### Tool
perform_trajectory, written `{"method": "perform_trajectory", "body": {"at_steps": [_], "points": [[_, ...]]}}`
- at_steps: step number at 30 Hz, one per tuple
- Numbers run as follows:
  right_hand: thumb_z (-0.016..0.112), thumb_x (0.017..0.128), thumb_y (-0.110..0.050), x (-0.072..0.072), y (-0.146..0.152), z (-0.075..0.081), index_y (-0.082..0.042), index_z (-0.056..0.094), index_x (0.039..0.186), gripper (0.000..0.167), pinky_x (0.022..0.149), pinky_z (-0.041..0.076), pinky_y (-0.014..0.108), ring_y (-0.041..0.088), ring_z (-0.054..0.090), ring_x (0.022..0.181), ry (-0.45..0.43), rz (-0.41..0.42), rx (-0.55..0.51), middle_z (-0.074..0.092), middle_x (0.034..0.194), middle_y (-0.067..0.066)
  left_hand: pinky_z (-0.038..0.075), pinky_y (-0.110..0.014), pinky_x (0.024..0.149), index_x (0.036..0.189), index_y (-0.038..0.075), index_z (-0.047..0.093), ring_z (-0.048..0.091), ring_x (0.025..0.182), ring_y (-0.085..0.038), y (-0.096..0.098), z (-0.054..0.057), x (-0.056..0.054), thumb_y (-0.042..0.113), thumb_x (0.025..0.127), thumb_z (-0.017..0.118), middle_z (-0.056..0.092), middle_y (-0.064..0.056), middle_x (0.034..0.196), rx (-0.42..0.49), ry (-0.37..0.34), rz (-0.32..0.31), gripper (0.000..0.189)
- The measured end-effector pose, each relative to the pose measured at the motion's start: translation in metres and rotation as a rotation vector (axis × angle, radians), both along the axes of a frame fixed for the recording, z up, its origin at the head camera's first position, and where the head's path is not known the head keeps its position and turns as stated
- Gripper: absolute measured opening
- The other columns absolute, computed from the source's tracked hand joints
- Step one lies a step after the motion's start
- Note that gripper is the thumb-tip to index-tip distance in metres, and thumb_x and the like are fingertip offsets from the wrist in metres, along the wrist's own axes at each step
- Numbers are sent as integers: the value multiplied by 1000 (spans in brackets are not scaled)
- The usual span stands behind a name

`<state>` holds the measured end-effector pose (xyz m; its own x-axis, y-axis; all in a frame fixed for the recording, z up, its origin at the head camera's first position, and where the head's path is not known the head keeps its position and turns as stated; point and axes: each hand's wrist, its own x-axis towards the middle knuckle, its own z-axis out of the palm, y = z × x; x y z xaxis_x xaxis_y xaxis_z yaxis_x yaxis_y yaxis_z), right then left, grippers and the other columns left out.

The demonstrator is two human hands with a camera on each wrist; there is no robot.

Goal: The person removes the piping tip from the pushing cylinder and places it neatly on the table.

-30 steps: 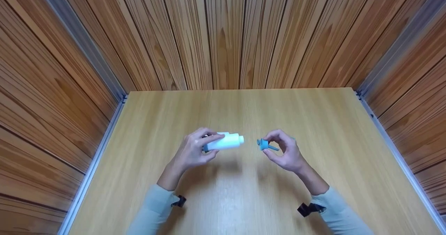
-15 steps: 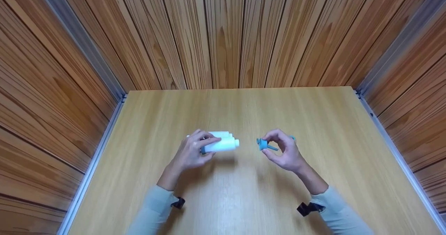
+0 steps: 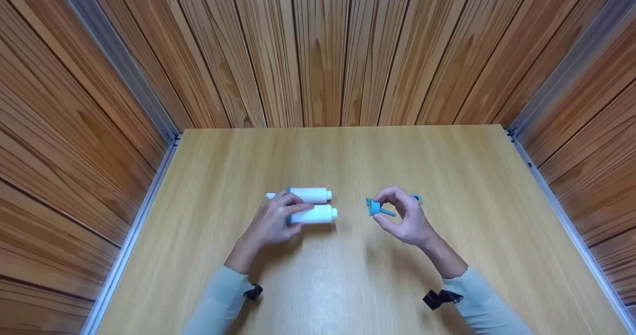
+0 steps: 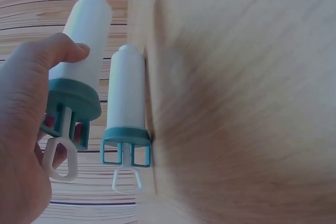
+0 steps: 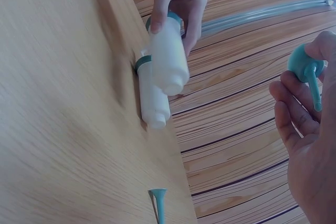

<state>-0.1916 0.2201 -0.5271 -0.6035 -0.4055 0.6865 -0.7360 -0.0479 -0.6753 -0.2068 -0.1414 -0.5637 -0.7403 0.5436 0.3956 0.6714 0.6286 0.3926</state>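
My left hand (image 3: pixel 272 220) grips a white syringe (image 3: pixel 315 214) around its lower barrel, thumb and fingers on opposite sides. Its nose points right. A teal collar with loops and a white ring handle show at its back end in the left wrist view. Just beyond it a matching syringe (image 3: pixel 310 195) lies on its side on the table. My right hand (image 3: pixel 408 218) pinches a teal nozzle (image 3: pixel 375 207) between thumb and fingertips, its thin spout pointing toward the palm. In the right wrist view the nozzle's rounded body (image 5: pixel 300 62) shows, partly covered by the thumb.
Another teal piece, funnel-shaped with a thin stem (image 5: pixel 159 203), lies on the wooden table (image 3: pixel 338 285) behind my right hand. Wood-panelled walls (image 3: pixel 318 51) with metal rails in the corners close in the back and both sides.
The held syringe has shifted left and toward me, so the lying syringe behind it now shows apart from it. My right hand with the nozzle has stayed nearly still.
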Motion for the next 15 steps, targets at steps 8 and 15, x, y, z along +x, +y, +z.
{"method": "perform_trajectory", "body": {"at_steps": [8, 15], "points": [[77, 88, 20, 0, 0, 2, 17, 61, 120, 36, 104, 61, 19, 13, 73, 103, 4, -14, 12, 69, 107, 17, 65, -52, 104, 140, 21, 81, 71, 124, -31, -4, -2, -2, 20, 96, 91, 77, -10, 133, -92, -94, 19, 46], [78, 91, 16, -1, 0, 2, 17, 61, 118, 32, 101, 61, 19, 12, 74, 101, 4, -2, 3, 69, 106, 19, 63, -51, 107, 141, 20, 80, 71, 125, -31, -4, -7, -2, 17, 95, 91, 77, -9, 134, -143, -126, 18, 47]]}}
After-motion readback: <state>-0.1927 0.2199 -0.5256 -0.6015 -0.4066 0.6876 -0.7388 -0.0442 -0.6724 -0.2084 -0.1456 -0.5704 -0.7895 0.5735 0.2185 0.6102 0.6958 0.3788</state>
